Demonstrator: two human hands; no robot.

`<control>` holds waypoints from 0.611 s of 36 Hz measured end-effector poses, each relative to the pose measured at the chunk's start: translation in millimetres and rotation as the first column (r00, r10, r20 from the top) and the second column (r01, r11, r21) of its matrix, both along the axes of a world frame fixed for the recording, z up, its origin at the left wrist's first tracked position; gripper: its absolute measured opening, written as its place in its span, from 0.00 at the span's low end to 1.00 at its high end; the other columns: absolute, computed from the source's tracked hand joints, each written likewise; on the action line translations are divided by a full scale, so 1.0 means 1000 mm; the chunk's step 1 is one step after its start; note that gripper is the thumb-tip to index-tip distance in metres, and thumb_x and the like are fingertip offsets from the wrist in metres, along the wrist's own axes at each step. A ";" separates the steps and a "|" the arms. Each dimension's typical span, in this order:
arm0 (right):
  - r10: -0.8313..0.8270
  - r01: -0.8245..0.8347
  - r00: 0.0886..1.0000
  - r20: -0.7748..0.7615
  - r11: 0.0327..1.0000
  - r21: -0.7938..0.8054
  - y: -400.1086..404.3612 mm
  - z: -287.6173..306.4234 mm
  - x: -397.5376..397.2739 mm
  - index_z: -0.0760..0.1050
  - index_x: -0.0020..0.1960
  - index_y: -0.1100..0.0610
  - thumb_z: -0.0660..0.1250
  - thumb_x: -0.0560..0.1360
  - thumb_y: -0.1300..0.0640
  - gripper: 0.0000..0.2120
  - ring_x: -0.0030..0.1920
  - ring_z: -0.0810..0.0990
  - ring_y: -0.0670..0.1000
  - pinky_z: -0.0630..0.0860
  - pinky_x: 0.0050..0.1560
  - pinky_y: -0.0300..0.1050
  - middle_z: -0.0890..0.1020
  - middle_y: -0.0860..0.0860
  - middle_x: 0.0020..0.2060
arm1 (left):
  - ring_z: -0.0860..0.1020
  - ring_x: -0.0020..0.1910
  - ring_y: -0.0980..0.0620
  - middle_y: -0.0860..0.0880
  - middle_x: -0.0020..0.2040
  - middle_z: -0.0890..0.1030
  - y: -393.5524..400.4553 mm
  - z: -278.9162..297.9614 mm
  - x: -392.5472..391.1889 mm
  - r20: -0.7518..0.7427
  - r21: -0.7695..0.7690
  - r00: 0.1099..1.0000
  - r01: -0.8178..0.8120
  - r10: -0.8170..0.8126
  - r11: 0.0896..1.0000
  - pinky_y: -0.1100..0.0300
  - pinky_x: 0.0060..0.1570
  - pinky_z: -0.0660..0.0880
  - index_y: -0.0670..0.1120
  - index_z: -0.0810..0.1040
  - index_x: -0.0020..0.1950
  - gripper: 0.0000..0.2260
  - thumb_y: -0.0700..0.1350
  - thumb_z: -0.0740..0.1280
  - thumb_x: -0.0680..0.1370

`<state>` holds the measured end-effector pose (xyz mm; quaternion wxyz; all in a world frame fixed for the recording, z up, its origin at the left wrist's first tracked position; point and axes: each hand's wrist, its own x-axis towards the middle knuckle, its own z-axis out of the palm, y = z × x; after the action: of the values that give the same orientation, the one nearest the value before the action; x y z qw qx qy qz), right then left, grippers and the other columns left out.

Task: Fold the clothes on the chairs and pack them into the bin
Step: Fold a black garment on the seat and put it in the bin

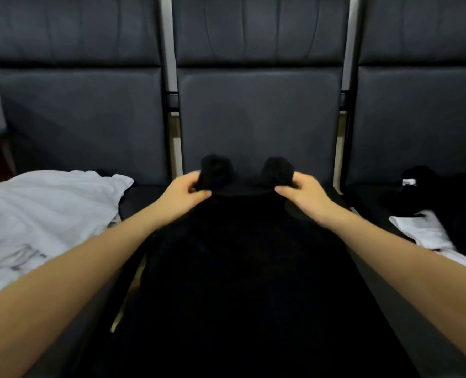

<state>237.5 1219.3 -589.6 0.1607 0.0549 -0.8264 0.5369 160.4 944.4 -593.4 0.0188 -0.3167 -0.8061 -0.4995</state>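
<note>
A black garment (240,268) lies spread over the seat of the middle chair (256,113) and runs down toward me. My left hand (185,190) grips its far left corner, where the cloth bunches above my fingers. At the far right corner my right hand (298,190) pinches the cloth the same way. Both arms reach forward over the garment. A white printed shirt (35,214) lies on the left chair seat. No bin is in view.
Three dark padded chairs stand side by side, with the left chair (82,110) and right chair (422,110) flanking the middle one. On the right seat lie a black garment (428,186) and a white folded piece (422,230).
</note>
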 end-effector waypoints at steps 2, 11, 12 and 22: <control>0.061 -0.077 0.997 0.054 0.930 0.360 0.010 -0.021 0.024 0.80 0.54 0.59 0.67 0.75 0.66 0.08 0.50 0.79 0.45 0.71 0.51 0.29 0.80 0.49 0.49 | 0.75 0.49 0.70 0.70 0.46 0.79 -0.025 -0.021 0.020 -0.109 -0.389 0.986 0.075 -0.126 0.918 0.72 0.54 0.70 0.56 0.78 0.50 0.12 0.39 0.63 0.74; 0.081 -0.276 0.938 0.338 0.765 0.582 0.024 -0.056 0.059 0.83 0.51 0.47 0.61 0.78 0.60 0.13 0.57 0.73 0.41 0.68 0.65 0.43 0.78 0.40 0.51 | 0.80 0.49 0.60 0.57 0.44 0.85 -0.046 -0.045 0.041 0.187 -0.395 0.982 0.053 0.024 0.917 0.59 0.61 0.72 0.55 0.85 0.42 0.12 0.45 0.62 0.76; 0.027 -0.202 0.949 0.314 0.816 0.542 0.021 -0.054 0.053 0.83 0.47 0.47 0.61 0.78 0.59 0.13 0.54 0.75 0.41 0.71 0.62 0.44 0.80 0.39 0.47 | 0.81 0.45 0.58 0.55 0.41 0.85 -0.039 -0.046 0.035 0.180 -0.389 0.980 -0.008 0.085 0.921 0.55 0.59 0.75 0.53 0.84 0.43 0.12 0.42 0.62 0.77; -0.418 0.087 0.791 0.447 0.799 0.595 0.010 -0.066 -0.023 0.68 0.70 0.57 0.67 0.76 0.43 0.29 0.57 0.79 0.53 0.75 0.49 0.44 0.79 0.53 0.59 | 0.76 0.62 0.47 0.48 0.62 0.77 0.013 -0.067 -0.019 -0.046 -0.712 0.913 -0.315 0.406 0.628 0.53 0.57 0.75 0.48 0.70 0.69 0.24 0.57 0.66 0.77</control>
<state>214.5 1229.7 -655.2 -0.0366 -0.1770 -0.9530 0.2430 141.4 957.7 -659.9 -0.0519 -0.1012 -0.9811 -0.1568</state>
